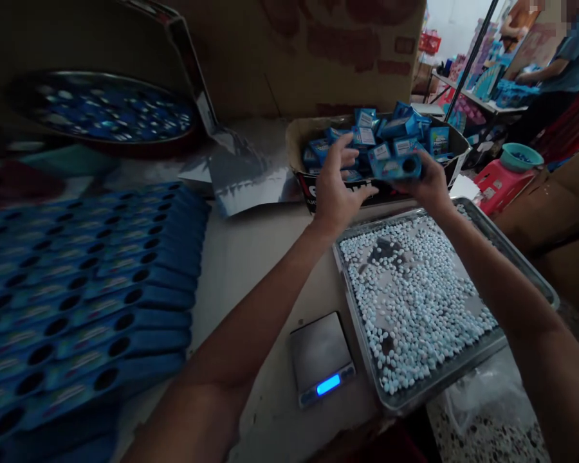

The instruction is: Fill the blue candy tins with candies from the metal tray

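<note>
My right hand (431,180) grips a small blue box (390,166) with a dark round spot, just above the front wall of an open carton. Similar blue boxes (400,125) lie heaped in that carton (296,154). To the left, my left hand (338,183) reaches over the carton's front edge with fingers apart and nothing in it. Below my right forearm sits a metal tray (352,315) spread with pale blue pellets (415,289). A small digital scale (321,354) with a lit blue display stands left of the tray.
Rows of blue boxes (87,289) cover the table's left side. Behind them is a large round tray (110,138) of blue and white pieces. A silver sheet (251,186) lies mid-table. At far right, a teal bowl (522,156) rests on a red stool (502,186); people work beyond.
</note>
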`<state>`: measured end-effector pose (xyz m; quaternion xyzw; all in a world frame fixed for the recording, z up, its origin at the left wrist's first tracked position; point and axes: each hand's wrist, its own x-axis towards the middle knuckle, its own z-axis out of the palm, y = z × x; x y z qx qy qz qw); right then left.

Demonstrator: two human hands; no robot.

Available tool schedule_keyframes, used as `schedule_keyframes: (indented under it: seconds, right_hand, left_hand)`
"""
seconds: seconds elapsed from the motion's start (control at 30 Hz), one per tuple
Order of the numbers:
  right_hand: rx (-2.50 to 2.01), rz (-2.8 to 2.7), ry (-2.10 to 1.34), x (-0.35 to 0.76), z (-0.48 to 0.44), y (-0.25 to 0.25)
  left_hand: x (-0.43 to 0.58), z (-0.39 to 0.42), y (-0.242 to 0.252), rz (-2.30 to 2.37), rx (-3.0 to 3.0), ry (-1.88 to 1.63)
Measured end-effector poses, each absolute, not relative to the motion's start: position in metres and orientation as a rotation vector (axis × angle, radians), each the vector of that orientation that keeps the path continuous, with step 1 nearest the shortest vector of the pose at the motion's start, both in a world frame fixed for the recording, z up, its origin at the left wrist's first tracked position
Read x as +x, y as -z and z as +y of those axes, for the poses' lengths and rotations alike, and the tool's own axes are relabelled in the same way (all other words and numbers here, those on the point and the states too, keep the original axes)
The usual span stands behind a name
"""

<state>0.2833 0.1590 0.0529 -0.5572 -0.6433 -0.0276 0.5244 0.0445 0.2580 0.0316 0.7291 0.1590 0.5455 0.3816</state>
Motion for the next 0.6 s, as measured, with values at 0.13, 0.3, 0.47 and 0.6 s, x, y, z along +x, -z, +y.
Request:
schedule_keyframes:
  seconds: [0.13,0.3,0.47,0.6]
  right_hand:
    - [-1.336,-1.478,-0.369,0.226,0.099,-0.035]
    - [-1.174,-1.381,-0.815,0.19,0.051,-0.019]
    - [-1.645,-1.614,-0.335,0.247,-0.012,0.001]
    - [-2.192,-1.609,-0.097,0.318,-0.049,0.035]
  left_hand:
    - [0.013,0.2,-0.02,0.416,1.822,-1.172]
    - [0.002,0.142,-0.008,0.545,1.487,-1.057]
    - [-0.014,0.13,0.019,0.695,1.058,-1.086]
    - [-0.018,0.128,0.048,0.792,0.97,-1.05]
